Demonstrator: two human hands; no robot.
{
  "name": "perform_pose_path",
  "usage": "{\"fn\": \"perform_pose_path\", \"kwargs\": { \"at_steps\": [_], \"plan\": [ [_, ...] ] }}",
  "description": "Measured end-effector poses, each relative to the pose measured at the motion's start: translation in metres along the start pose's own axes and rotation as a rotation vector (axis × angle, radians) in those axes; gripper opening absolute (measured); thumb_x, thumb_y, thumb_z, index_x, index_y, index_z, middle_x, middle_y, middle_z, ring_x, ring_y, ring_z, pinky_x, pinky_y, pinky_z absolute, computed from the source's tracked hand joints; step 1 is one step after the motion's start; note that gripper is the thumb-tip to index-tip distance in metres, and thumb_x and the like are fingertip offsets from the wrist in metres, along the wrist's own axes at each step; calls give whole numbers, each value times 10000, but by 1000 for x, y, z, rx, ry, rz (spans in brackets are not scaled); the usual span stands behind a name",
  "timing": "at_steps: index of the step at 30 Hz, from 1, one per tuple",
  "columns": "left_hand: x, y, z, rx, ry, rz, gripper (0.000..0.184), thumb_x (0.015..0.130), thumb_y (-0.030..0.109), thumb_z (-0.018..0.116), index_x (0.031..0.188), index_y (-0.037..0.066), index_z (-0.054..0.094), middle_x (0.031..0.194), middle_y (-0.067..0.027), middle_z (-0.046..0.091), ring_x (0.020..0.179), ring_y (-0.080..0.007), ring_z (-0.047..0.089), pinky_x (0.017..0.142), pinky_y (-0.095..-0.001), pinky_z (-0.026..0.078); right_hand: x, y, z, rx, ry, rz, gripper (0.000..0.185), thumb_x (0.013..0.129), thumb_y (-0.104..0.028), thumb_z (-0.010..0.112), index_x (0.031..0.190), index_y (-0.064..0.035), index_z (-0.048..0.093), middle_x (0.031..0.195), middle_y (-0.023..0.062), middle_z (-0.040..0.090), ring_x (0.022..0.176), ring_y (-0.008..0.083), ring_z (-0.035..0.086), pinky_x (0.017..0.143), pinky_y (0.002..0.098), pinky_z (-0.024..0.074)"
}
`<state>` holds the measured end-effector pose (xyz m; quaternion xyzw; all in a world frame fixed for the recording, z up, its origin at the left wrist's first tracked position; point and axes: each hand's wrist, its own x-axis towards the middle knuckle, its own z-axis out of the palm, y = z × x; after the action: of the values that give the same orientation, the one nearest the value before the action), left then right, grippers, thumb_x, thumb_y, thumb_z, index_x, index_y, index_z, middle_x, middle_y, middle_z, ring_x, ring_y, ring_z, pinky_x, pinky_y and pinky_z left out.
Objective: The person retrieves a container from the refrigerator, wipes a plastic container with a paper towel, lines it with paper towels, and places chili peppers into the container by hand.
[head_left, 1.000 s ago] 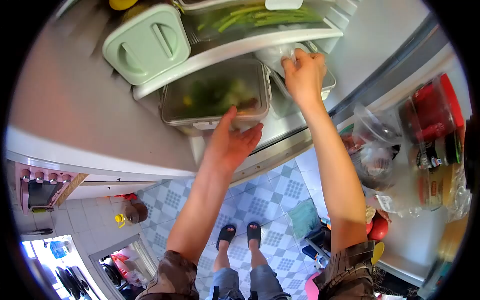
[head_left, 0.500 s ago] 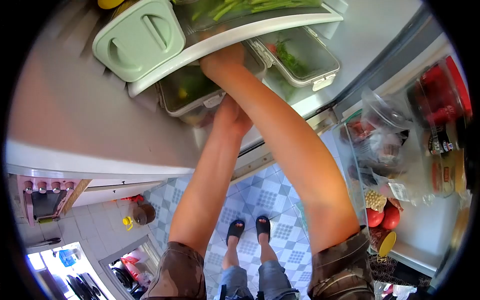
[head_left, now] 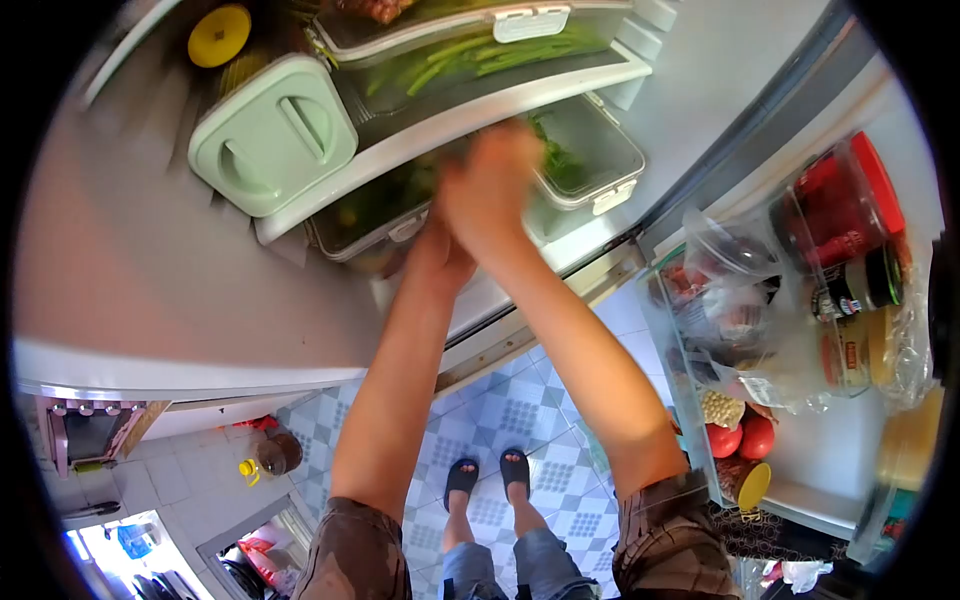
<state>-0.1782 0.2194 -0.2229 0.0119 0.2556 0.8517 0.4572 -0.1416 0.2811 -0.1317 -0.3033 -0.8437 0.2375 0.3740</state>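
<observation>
Under the fridge's white shelf edge, my left hand (head_left: 437,245) is at the front right of a lidded clear container (head_left: 365,215) with greens inside. Its fingers are mostly hidden behind my right hand (head_left: 492,185), which is blurred by motion and lies over the container's right part. Whether either hand grips anything cannot be made out. To the right sits a second clear lidded container (head_left: 600,160) with green leaves, its white latch facing front.
Above are a pale green lidded box (head_left: 272,135), a container of green stalks (head_left: 480,65) and a yellow lid (head_left: 219,36). The open door at right holds a red-lidded jar (head_left: 845,200), bagged items and tomatoes (head_left: 757,437). An oil bottle (head_left: 278,453) stands on the floor.
My right hand has left the right container and the plastic bag there, moved left, and come out from beneath the shelf to my left hand. The view has shifted slightly.
</observation>
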Motion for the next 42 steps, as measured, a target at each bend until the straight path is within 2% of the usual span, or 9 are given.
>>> {"fn": "perform_pose_path", "kwargs": {
  "at_steps": [2,4,10,20,26,31,34,37,42],
  "plan": [
    [-10,3,21,36,175,-47,500,875,359,562,1292,159,372,1273,-126,454,1130,-224,478,930,-367,391,-2,53,-25,67,484,17,468,681,-165,676,1037,76,490,1121,251,472,1057,376,421,907,466,319],
    [-13,3,29,71,334,-108,761,807,449,629,1390,263,177,1385,-164,315,1217,-309,393,994,-431,295,-2,102,-21,-74,677,588,469,703,-229,716,1030,19,488,1093,159,517,1029,306,452,846,459,374],
    [-13,10,26,55,304,-165,833,817,471,608,1415,221,84,1399,-170,298,1215,-368,384,990,-440,304,3,108,-54,920,266,1060,432,723,-213,736,1029,33,556,869,73,622,721,183,575,676,313,463],
    [5,8,11,127,421,-362,954,761,533,644,1405,81,104,1399,-176,287,1192,-355,404,951,-445,357,-93,87,-63,1241,393,1095,253,730,-170,703,953,-158,585,877,-45,599,743,89,558,580,236,412],
    [-66,-21,71,963,201,-317,486,732,354,729,1041,12,575,935,-72,617,838,-190,600,733,-365,483,-157,51,-101,1205,484,1156,230,759,-116,681,969,-93,590,896,-18,604,767,88,554,634,227,428],
    [-118,-44,44,902,193,-298,398,763,281,710,1025,15,573,902,-42,604,808,-146,593,655,-306,493,-208,33,-133,1121,485,1106,266,762,-93,680,994,-23,570,898,17,603,779,106,555,660,246,438],
    [-162,-54,24,763,126,-277,323,790,225,681,1025,33,570,891,-21,585,804,-122,575,655,-276,494,-247,29,-150,868,334,1071,415,755,-124,692,1099,8,501,1110,72,464,996,152,485,801,279,438],
    [-203,-69,9,580,120,-206,265,811,177,651,1024,45,567,885,-5,568,790,-105,559,649,-270,494,-283,19,-178,754,345,848,327,785,-121,664,1054,-16,511,963,37,553,834,107,501,733,249,415],
    [-262,-78,-2,545,128,-266,262,814,143,639,1036,30,559,904,-18,577,820,-119,569,700,-280,500,-282,76,-316,59,816,570,429,927,-274,473,1227,24,403,1197,128,423,1102,220,416,974,341,313]
  ]
}}
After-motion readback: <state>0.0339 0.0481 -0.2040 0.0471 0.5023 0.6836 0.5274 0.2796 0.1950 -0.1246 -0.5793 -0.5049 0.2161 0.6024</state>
